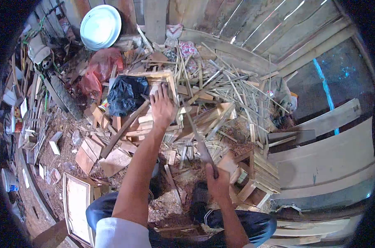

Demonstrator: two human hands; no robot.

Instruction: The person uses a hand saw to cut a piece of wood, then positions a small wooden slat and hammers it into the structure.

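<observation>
My left hand [162, 108] reaches forward with its fingers stretched out over the wooden crate [169, 78], fingertips right at the wood pieces inside it. A crumpled black plastic bag [127, 93] lies over the crate's left side, just left of these fingers. In my right hand [218, 184] is the handle of a machete [200, 142]. Its long blade points up and forward, with the tip close to the crate's right side. Between my forearms, wood scraps and sawdust cover the ground. A slatted wooden box [259, 175] stands to the right of my right hand.
Thin wood strips [233, 89] are piled at the back right. A red plastic bag [100, 70] and a white round lid [100, 27] are at the back left. Near my left knee stands a white-faced panel [78, 208]. Plank walls [274, 25] rise behind.
</observation>
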